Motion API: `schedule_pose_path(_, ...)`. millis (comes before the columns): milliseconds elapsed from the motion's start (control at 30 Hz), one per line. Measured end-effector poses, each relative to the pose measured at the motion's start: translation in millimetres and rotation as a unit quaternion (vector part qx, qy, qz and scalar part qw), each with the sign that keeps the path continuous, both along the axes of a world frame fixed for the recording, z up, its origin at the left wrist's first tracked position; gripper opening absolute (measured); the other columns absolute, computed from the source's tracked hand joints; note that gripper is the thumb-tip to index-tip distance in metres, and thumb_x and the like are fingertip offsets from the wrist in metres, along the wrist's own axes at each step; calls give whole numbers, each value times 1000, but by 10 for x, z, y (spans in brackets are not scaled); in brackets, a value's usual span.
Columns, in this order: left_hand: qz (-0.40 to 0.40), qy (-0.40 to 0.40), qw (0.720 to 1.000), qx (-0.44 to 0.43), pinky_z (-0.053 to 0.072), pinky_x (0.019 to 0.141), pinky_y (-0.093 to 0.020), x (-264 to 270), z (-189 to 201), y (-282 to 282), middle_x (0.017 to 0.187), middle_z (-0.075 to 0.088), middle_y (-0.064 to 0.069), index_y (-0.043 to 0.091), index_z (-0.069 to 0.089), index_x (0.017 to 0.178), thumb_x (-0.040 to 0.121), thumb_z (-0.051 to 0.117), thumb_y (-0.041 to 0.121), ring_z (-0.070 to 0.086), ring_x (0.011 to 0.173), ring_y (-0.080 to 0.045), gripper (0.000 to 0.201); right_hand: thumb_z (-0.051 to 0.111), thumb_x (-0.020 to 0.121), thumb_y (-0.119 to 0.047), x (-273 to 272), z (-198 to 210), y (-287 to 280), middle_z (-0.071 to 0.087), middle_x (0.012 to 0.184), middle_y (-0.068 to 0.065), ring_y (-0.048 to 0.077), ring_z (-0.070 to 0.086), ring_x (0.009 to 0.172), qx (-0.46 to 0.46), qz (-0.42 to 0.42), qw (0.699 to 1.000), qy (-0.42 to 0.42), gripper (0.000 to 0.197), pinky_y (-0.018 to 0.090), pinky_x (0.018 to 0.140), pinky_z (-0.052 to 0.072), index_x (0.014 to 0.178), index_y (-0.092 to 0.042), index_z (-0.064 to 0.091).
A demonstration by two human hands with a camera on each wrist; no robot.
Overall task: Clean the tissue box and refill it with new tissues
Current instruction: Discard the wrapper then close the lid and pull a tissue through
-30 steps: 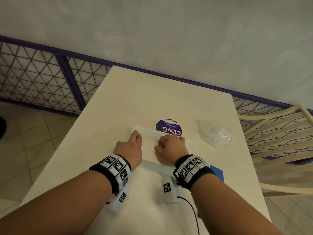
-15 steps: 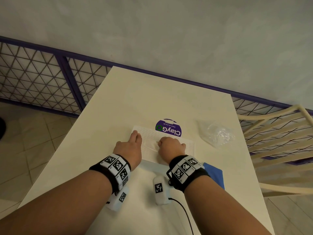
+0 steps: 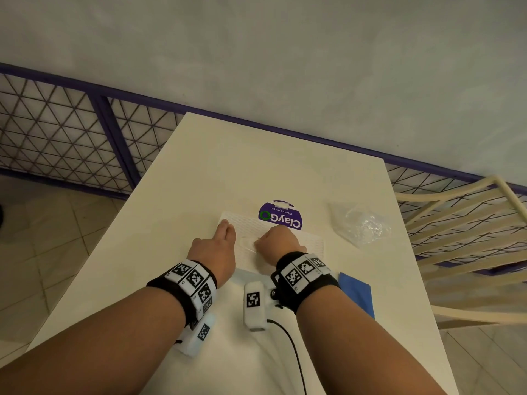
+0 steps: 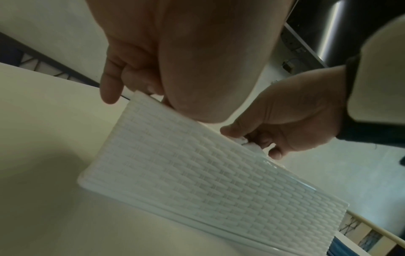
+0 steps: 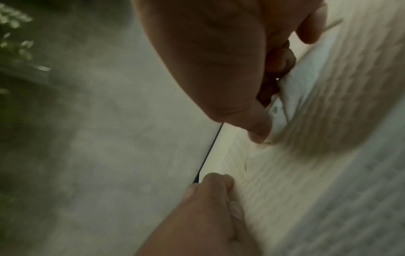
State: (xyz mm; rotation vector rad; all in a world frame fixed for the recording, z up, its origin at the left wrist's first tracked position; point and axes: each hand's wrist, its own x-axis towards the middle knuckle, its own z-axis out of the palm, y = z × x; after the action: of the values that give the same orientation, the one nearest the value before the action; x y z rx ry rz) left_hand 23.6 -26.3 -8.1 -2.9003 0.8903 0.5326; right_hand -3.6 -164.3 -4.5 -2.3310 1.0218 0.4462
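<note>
Tissue box (image 3: 312, 243), white with a woven pattern, lies flat mid-bench (image 3: 256, 166), just in front of a purple round label (image 3: 281, 216). Left hand (image 3: 214, 252) clasps its left end, fingers bent over the far edge, thumb on the near side. Right hand (image 3: 278, 240) is curled over the top's middle, thumb and fingertips pinching white tissue (image 4: 247, 143) at the slot; 1 blue cloth (image 3: 356, 292) lies near that wrist.

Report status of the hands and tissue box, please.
Left hand holds tissue box end. Right hand pinches tissue at its top. Plastic wrap, blue cloth aside.
</note>
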Motion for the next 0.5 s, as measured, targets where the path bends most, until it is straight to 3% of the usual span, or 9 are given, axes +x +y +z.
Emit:
schedule_pose_path(100, -1, 8, 1000, 0, 37, 80, -34, -1, 17, 15, 159, -3, -3, 10, 9, 148, 87, 31, 5, 55, 80, -26, 65, 52, 89, -33, -1, -4, 17, 66, 97, 2, 25, 60, 97, -67, 24, 997, 16, 15, 43, 95, 34, 88, -18, 52)
schedule_pose_path(200, -1, 18, 1000, 0, 38, 84, -36, -4, 42, 20, 159, -4, -3, 10, 8, 149, 87, 32, 4, 46, 74, -24, 66, 52, 89, -34, -16, -2, -5, 66, 96, 0, 24, 60, 95, -126, 77, 989, 8, 13, 41, 88, 33, 87, -21, 54)
schedule_pose_path(300, 4, 25, 1000, -3, 39, 90, -37, -6, 55, 26, 159, -4, -3, 11, 8, 149, 86, 33, 3, 42, 71, -23, 68, 49, 90, -33, -42, -33, -7, 66, 97, 0, 24, 58, 97, -174, 140, 975, -2, 18, 41, 87, 33, 95, -19, 59)
schedule_pose_path(400, 2, 24, 1000, -6, 39, 91, -38, -1, 52, 26, 159, -4, -4, 10, 8, 149, 85, 34, 4, 57, 84, -26, 69, 41, 95, -26, -101, -96, 22, 62, 109, 6, 28, 53, 106, -249, 244, 937, -22, 26, 43, 93, 34, 111, -13, 57)
schedule_pose_path(500, 0, 19, 1000, -2, 38, 93, -38, 14, 34, 19, 159, -5, -5, 10, 6, 149, 86, 35, 5, 61, 95, -26, 70, 41, 97, -26, -160, -64, -38, 60, 113, 9, 30, 51, 109, -223, 302, 924, -75, 26, 40, 95, 32, 112, -9, 55)
